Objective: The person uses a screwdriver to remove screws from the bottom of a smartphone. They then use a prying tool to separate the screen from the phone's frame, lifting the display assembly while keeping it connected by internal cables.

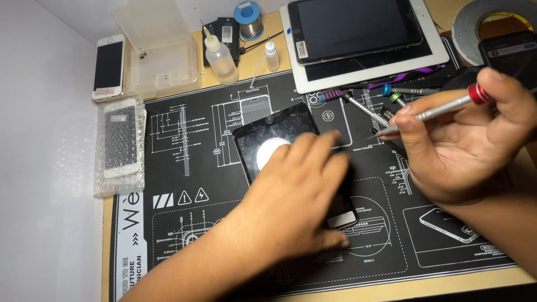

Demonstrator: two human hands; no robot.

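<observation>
Far left, a white smartphone with a dark screen (pixel 108 67) lies on the pale surface, and below it a second white phone wrapped in clear bubble wrap (pixel 120 142). Next along, a clear plastic parts box with its lid swung open (pixel 159 53) sits at the top edge of the black repair mat printed with white line diagrams (pixel 190 168); three white hazard-style symbols sit in a row on the mat's left. Then a clear squeeze bottle with a needle tip (pixel 220 59), and a blue spool of solder wire (pixel 248 17) behind it.

Centre now: the left hand (pixel 291 196) lies flat, fingers spread, pressing down the black glossy touchscreen panel (pixel 268 137) on the mat. It looks like a steadying step. Above, a white-framed tablet (pixel 363 45) with a dark panel laid on it.

Right side: the right hand (pixel 470 145) pinches a slim silver screwdriver with a red cap (pixel 436 112), tip aimed at the panel's right edge. The next move calls for a precise tip placement.
</observation>
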